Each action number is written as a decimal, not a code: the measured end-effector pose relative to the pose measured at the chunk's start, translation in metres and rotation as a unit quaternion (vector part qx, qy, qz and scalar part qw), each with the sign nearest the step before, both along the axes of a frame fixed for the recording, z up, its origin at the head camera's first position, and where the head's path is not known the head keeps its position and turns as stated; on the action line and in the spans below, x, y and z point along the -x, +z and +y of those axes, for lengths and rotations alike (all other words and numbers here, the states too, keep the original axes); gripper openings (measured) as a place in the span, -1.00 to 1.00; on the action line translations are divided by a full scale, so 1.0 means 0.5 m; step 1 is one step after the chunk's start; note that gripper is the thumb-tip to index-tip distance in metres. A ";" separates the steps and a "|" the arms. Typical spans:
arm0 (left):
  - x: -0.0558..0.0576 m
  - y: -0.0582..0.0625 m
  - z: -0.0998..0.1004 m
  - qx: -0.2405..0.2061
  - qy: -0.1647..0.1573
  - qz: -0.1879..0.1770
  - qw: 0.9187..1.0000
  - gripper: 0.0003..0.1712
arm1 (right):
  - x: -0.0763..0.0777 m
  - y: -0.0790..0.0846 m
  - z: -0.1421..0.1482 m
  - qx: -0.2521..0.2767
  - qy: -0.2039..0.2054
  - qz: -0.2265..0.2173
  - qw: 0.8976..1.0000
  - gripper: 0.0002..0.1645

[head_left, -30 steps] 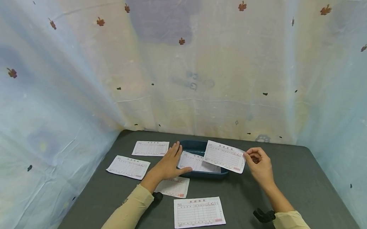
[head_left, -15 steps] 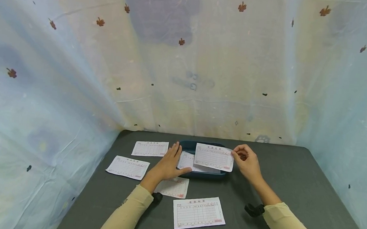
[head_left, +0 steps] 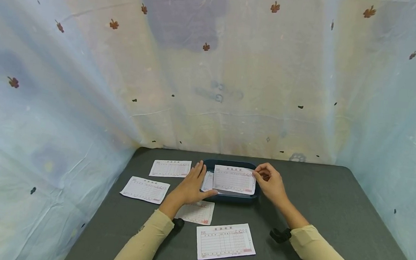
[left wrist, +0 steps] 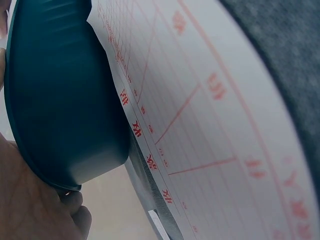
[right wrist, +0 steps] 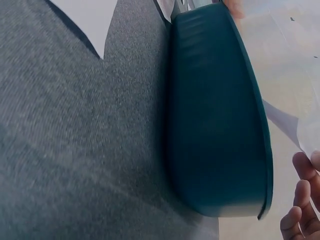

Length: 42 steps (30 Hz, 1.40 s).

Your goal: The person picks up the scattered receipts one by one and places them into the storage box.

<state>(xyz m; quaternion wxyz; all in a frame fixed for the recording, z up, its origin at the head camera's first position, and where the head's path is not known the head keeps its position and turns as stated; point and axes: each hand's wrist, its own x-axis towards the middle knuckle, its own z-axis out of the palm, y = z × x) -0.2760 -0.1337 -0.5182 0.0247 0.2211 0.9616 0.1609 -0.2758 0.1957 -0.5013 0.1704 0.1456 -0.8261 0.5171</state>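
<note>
A dark teal plastic bin [head_left: 232, 199] stands at the back middle of the table. My left hand [head_left: 191, 187] rests on its left end, fingers straight and thumb lying along the front rim. Between thumb and fingertips, my right hand [head_left: 271, 184] pinches the right edge of a printed receipt slip [head_left: 234, 179], which is over the bin's opening. Beneath it another slip [head_left: 207, 181] lies inside, mostly covered. The right wrist view shows the bin's outer wall [right wrist: 215, 110] and my curled fingers [right wrist: 302, 192] beside the paper. Under my left wrist lies a slip with red print [left wrist: 210, 115].
Two slips lie left of the bin, a farther one [head_left: 170, 168] and a nearer one [head_left: 145, 190]. A thicker stack of receipts [head_left: 225, 242] sits at the front middle of the dark grey table [head_left: 350, 220]. A patterned curtain [head_left: 254, 89] encloses the back and sides.
My right hand has moved left and carried the receipt slip from the bin's right end to over its middle, levelling it. My left hand has stayed put on the bin.
</note>
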 end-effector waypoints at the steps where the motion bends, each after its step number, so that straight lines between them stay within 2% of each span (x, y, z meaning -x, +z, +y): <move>1: 0.000 0.000 0.000 0.000 0.000 -0.001 1.000 0.36 | 0.001 -0.001 -0.003 -0.002 0.001 -0.003 1.000 -0.89; 9: 0.001 -0.002 -0.001 0.001 -0.005 0.001 1.000 0.39 | 0.009 -0.006 -0.014 -0.026 0.005 -0.038 0.999 -0.90; 19: 0.000 0.002 0.000 -0.003 -0.004 -0.005 1.000 0.38 | 0.018 -0.008 -0.015 -0.047 0.003 -0.041 0.998 -0.88; 26: 0.000 0.001 0.001 -0.002 -0.003 -0.001 1.000 0.37 | 0.014 -0.004 -0.009 -0.052 -0.005 -0.037 0.998 -0.87; 36: -0.002 0.001 0.001 -0.011 -0.004 -0.005 1.000 0.37 | -0.013 0.005 0.006 -0.039 -0.026 -0.042 0.998 -0.86; 42: -0.002 0.004 -0.003 -0.010 -0.004 -0.009 1.000 0.37 | -0.041 0.005 0.018 -0.028 -0.016 -0.028 0.999 -0.89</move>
